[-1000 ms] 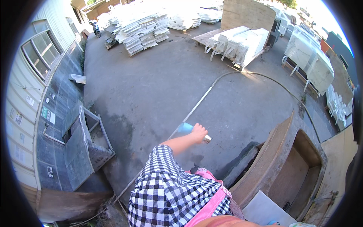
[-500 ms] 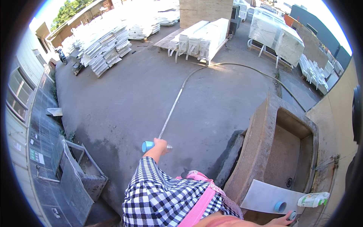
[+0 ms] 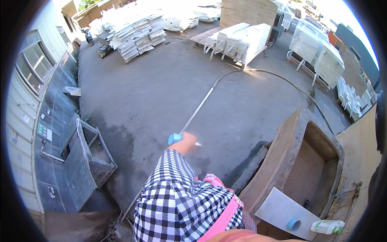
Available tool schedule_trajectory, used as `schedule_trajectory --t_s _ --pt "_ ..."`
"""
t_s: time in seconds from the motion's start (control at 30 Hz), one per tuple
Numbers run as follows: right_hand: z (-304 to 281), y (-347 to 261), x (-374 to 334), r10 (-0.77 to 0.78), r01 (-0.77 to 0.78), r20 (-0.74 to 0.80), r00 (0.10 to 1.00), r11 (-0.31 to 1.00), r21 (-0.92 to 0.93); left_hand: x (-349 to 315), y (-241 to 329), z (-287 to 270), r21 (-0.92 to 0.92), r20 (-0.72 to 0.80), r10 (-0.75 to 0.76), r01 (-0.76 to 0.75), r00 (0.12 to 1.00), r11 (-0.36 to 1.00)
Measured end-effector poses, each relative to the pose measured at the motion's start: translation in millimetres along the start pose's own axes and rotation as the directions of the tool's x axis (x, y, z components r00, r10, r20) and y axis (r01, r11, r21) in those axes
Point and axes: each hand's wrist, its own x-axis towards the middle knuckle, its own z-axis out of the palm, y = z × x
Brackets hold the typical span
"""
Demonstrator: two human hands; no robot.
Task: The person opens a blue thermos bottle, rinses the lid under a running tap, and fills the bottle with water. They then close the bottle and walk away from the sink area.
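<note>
My left hand point(image 3: 188, 142) is out in front of me at the end of a black-and-white checked sleeve, its fingers wrapped round a blue cup point(image 3: 174, 139). The cup is tipped on its side, its blue end pointing left. A silvery end shows past the hand on the right, too blurred to make out. A second blue cup point(image 3: 294, 225) rests on a white slab point(image 3: 278, 207) laid across the near end of a stone sink point(image 3: 278, 161). Beside it lies a white bottle point(image 3: 327, 226) with green markings. My right hand is out of view.
A long hose point(image 3: 258, 70) curves over the grey ground, its near stretch passing behind my left hand. At left stands a grey tiled wall with a metal-framed box point(image 3: 100, 161). Stacked white slabs point(image 3: 139, 34) and a loaded pallet point(image 3: 238, 38) lie farther off.
The whole view has shifted, so the surroundings sit farther right. My left hand still holds the cup. My right hand, earlier at a small round object by the slab, has left the view.
</note>
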Motion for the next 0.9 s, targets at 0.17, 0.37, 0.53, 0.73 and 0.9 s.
schedule_trajectory --t_s 0.17,0.37,0.53,0.73,0.9 --pt "-31.8 15.2 29.7 0.092 -0.092 -0.034 0.995 0.996 0.009 -41.4 -26.8 32.5 -0.101 0.036 -0.093 0.097 0.995 0.99" --pt "-70.2 36.1 63.3 0.204 -0.201 -0.085 0.975 0.978 0.05 -81.8 -52.7 56.9 -0.262 0.145 -0.203 0.235 0.968 0.936" --pt "-100.2 45.5 84.7 0.3 -0.289 -0.146 0.943 0.953 0.096 -96.8 -58.8 73.4 -0.33 0.171 -0.254 0.299 0.952 0.896" --pt "-129.4 54.6 106.5 0.413 -0.388 -0.236 0.879 0.91 0.148 -99.2 -60.2 90.2 -0.372 0.215 -0.246 0.312 0.945 0.874" --pt "-164.5 68.9 133.1 0.504 -0.456 -0.294 0.812 0.862 0.221 -103.9 -63.9 93.8 -0.388 0.219 -0.249 0.318 0.944 0.865"
